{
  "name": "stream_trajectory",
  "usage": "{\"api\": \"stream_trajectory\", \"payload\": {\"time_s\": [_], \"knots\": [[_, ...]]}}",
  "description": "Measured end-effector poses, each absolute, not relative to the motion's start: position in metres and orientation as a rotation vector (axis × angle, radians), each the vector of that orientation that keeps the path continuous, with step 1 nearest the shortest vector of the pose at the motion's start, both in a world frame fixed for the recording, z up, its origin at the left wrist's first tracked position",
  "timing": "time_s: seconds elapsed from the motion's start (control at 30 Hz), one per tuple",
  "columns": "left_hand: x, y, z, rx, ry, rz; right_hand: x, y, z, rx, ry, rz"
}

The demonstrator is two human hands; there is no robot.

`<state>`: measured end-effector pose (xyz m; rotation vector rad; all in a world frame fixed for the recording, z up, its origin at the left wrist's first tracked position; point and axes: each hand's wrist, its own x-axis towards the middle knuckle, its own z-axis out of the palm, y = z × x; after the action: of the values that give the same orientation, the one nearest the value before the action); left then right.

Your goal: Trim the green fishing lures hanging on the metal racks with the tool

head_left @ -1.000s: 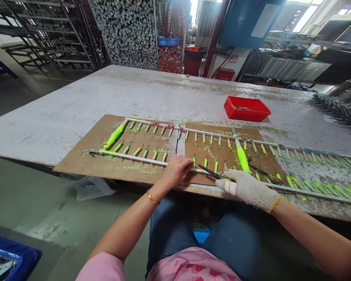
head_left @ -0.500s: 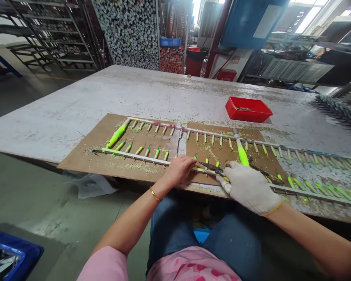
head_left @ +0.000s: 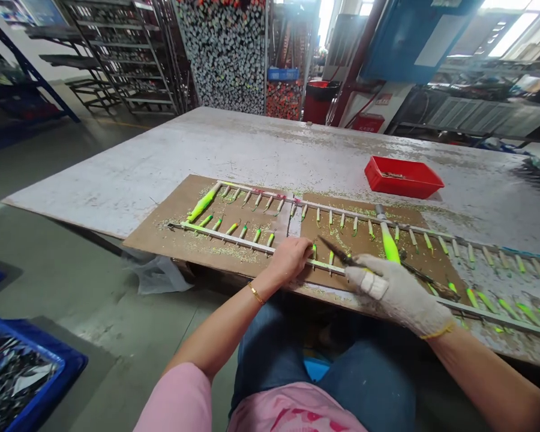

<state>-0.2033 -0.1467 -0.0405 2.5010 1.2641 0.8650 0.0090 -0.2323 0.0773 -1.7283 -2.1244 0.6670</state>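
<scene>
A long metal rack (head_left: 238, 239) lies on the cardboard, its two rails lined with several small white-and-green hooked pieces that look like fishing jigs. My bare left hand (head_left: 292, 258) is closed in a pinch at the near rail. Its fingertips hide what they hold, and a green-tipped jig (head_left: 314, 251) stands right beside them. In my gloved right hand (head_left: 387, 288) is a pair of dark-jawed pliers (head_left: 335, 249) with yellow on the handles. The jaws point left toward my left fingertips, above the near rail and apart from the jigs.
Green paint flakes litter the cardboard (head_left: 171, 204) and the white table (head_left: 139, 156). A red bin (head_left: 405, 180) with small pieces stands farther back. Bright yellow-green crossbars (head_left: 202, 205) join the rails. On the floor at left sits a blue crate (head_left: 67, 375) of scraps.
The pliers have lifted a little off the near rail, their jaws tilting up. The view has swung left, shifting everything rightward. My left hand stays pinched at the rail.
</scene>
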Motion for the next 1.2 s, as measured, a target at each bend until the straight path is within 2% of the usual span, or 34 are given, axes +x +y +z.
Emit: {"api": "stream_trajectory", "payload": {"time_s": [0.13, 0.3, 0.43, 0.53, 0.67, 0.93, 1.07, 1.2], "knots": [[-0.207, -0.148, -0.024, 2.502, 1.453, 0.742, 0.032, -0.226, 0.078, -1.896, -1.975, 0.352], [-0.229, -0.143, 0.006, 2.459, 1.877, 0.447, 0.049, -0.237, 0.051, -1.892, -2.058, 0.442], [-0.233, -0.127, 0.022, 2.335, 1.884, 0.034, 0.038, -0.248, 0.038, -1.797, -2.077, 0.459], [-0.228, -0.118, 0.031, 2.313, 1.835, -0.095, 0.029, -0.249, 0.037, -1.743, -2.11, 0.49], [-0.23, -0.121, 0.03, 2.422, 1.662, 0.073, 0.029, -0.247, 0.041, -1.742, -2.086, 0.543], [-0.261, -0.149, -0.011, 2.455, 1.244, 0.795, 0.03, -0.236, 0.043, -1.696, -2.113, 0.853], [-0.265, -0.152, -0.023, 2.425, 1.191, 0.914, 0.013, -0.229, 0.04, -1.63, -2.074, 1.11], [-0.266, -0.151, -0.029, 2.401, 1.13, 0.982, -0.008, -0.225, 0.05, -1.595, -2.063, 1.193]]}}
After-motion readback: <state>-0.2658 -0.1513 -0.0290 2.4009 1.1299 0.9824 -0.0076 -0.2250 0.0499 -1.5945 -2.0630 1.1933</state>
